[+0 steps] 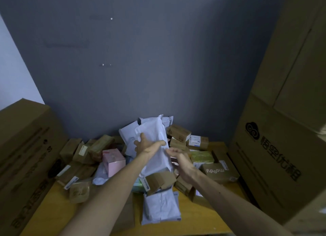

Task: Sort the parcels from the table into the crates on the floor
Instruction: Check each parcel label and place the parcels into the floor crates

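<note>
Your left hand (147,145) was closed on a long white poly mailer (156,144), fingers wrapped over its left edge and thumb across the front, holding it tilted above the heap of parcels on the wooden table (197,218). Your right hand (181,160) sat against the mailer's lower right edge, fingers bent toward it (whether they actually pinched it I could not tell). Under the mailer lay a small brown box (159,181) and a flat grey mailer (161,207); a pink box (114,161) stood to the left. Large cartons (282,147) flanked the table. No crates showed.
</note>
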